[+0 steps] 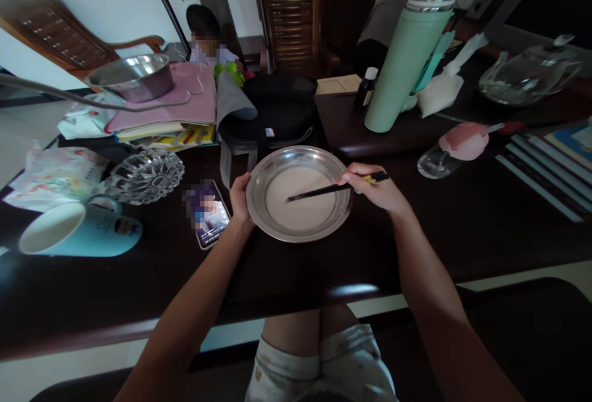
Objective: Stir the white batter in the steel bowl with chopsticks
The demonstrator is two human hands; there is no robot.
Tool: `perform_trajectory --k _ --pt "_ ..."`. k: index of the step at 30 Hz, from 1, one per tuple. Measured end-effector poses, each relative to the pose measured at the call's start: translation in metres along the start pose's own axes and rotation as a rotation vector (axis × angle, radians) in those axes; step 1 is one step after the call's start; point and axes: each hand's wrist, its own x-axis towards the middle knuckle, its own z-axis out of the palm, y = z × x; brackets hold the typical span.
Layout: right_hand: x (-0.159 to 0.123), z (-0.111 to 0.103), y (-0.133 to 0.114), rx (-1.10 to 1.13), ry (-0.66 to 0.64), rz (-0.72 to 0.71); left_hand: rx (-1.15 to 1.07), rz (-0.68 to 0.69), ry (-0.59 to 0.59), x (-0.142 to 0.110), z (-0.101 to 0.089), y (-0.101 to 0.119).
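A round metal dish (298, 235) rests on the dark table in front of me, holding a pale, milky liquid (303, 211). My left hand (241, 197) is closed around the dish's left rim, thumb on top. In my right hand (367, 186) is a pair of black chopsticks (324, 191) with yellow-gold bands near the upper end. Their tips reach into the liquid near the middle of the dish. A phone (210, 214) with a lit screen lies just left of my left hand.
Left of the phone are a glass bowl (145, 175) and a light-blue mug (87, 229). Behind the dish sits a black case (282, 106). A tall green thermos (402, 63) and a pink-lidded bottle (456, 149) stand rightward. Two people are beyond the table.
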Motion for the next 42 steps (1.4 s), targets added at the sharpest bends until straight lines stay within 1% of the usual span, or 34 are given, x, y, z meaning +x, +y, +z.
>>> perform_trajectory --k 3,4,6,9,10,12,15,16,18,20,22,26,27,28,31,33,34,37,38,40,42 --pt "-0.001 -0.003 0.001 -0.016 0.092 0.006 -0.006 -0.023 0.091 -0.003 0.004 0.001" --pt "-0.001 -0.004 0.001 -0.008 0.112 0.021 -0.004 -0.029 0.106 -0.005 0.006 0.002" --pt "-0.002 -0.005 0.000 0.013 0.096 0.040 -0.002 -0.030 0.114 -0.007 0.008 0.003" --pt "0.000 0.000 -0.001 0.018 -0.001 0.018 -0.007 -0.026 0.118 -0.010 0.011 0.004" --pt "0.000 0.001 -0.002 0.010 -0.009 0.008 -0.010 -0.028 0.119 -0.011 0.011 0.004" --pt "0.000 0.000 -0.002 -0.005 0.024 0.000 -0.013 -0.035 0.122 -0.012 0.012 0.004" --pt "-0.002 -0.005 -0.001 -0.005 0.102 0.024 -0.018 -0.036 0.141 -0.014 0.014 0.005" --pt "-0.003 -0.006 -0.001 0.001 0.103 0.029 -0.018 -0.038 0.150 -0.014 0.014 0.005" --pt "-0.003 -0.005 0.000 0.011 0.062 0.021 -0.015 -0.038 0.158 -0.015 0.015 0.005" --pt "-0.002 -0.001 0.000 0.015 0.000 -0.008 -0.009 -0.038 0.152 -0.015 0.015 0.006" --pt "-0.001 0.001 0.001 0.022 -0.003 -0.035 0.000 -0.034 0.136 -0.014 0.015 0.005" --pt "-0.002 -0.004 0.000 0.040 0.130 -0.013 0.009 -0.027 0.120 -0.013 0.013 0.004" --pt "-0.002 -0.005 0.000 0.044 0.138 0.003 0.009 -0.030 0.117 -0.013 0.012 0.004" --pt "-0.003 -0.005 -0.001 0.046 0.126 0.012 0.011 -0.032 0.112 -0.012 0.012 0.004" --pt "-0.002 -0.001 -0.001 0.048 0.027 0.005 0.014 -0.027 0.086 -0.009 0.008 0.003" --pt "-0.001 0.001 0.000 0.042 0.010 -0.009 0.002 -0.021 0.076 -0.007 0.006 0.002" --pt "-0.001 0.000 0.000 0.036 0.030 -0.014 -0.008 -0.022 0.073 -0.006 0.006 0.002" --pt "-0.002 -0.005 0.000 0.009 0.144 -0.003 -0.045 -0.033 0.066 -0.004 0.004 0.001" --pt "-0.003 -0.006 0.000 0.011 0.156 0.011 -0.055 -0.037 0.065 -0.004 0.004 0.001" --pt "-0.003 -0.006 -0.001 0.032 0.118 0.030 -0.064 -0.041 0.070 -0.005 0.005 0.001" --pt "-0.003 -0.002 -0.002 0.047 0.031 0.024 -0.052 -0.049 0.075 -0.007 0.007 0.002"
